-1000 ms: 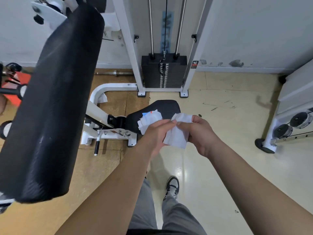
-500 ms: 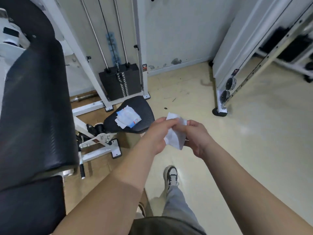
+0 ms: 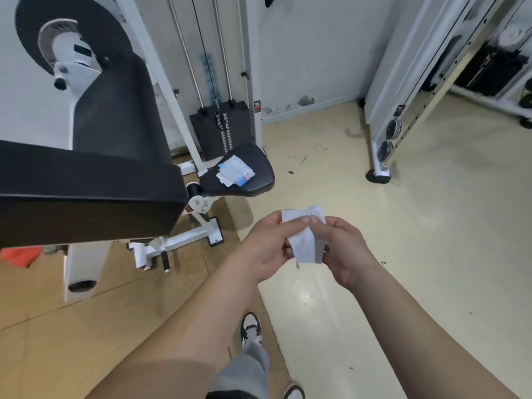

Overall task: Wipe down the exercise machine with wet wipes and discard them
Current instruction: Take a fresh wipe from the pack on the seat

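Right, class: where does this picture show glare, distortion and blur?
Head view: a glare patch sits on the glossy floor below the wipe; the wide-angle lens splays the white uprights outward; the orange object at the left edge is blurred.

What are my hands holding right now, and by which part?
One white wet wipe, held between both hands: the left hand pinches its left side, the right hand its right side.

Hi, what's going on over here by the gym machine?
A person stands beside the machine, pinching a white wet wipe between the left hand and right hand, apparently unfolding it. The wipe packet lies on the machine's small black seat. Neither hand touches the machine at this moment.
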The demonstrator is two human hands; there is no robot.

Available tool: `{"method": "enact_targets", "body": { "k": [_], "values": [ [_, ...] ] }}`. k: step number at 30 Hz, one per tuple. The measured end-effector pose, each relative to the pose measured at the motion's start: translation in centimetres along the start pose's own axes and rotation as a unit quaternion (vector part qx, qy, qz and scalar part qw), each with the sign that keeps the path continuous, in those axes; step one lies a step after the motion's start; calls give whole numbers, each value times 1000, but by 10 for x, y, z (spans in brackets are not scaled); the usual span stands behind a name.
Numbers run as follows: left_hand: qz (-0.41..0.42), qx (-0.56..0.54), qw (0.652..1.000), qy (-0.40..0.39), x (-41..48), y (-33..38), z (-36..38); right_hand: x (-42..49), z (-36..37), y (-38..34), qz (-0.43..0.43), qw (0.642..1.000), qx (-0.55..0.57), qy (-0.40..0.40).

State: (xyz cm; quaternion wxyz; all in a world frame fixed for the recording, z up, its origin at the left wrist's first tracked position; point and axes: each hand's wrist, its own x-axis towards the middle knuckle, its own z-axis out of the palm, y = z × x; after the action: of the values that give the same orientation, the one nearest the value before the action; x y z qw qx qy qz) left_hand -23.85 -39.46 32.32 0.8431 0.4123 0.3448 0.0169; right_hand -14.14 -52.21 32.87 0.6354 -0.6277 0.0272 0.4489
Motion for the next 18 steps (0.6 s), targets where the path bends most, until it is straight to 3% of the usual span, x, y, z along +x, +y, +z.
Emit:
{"method": "enact_targets", "body": {
  "k": [6,11,15,18],
  "values": [
    [-25,23,999,16,-66,-37,-17,-58,15,42,-1,1000,-22,-17],
    [3,-27,1000,5,-107,-46,-50,-97,45,68,-22,999,-44,6],
    [6,-73,997,16,-159,-37,-101,-125,103,99,-50,995,-87,8],
    [14,-31,999,29,-205,-21,-162,-142,168,127,-68,992,-103,-1]
  ]
}}
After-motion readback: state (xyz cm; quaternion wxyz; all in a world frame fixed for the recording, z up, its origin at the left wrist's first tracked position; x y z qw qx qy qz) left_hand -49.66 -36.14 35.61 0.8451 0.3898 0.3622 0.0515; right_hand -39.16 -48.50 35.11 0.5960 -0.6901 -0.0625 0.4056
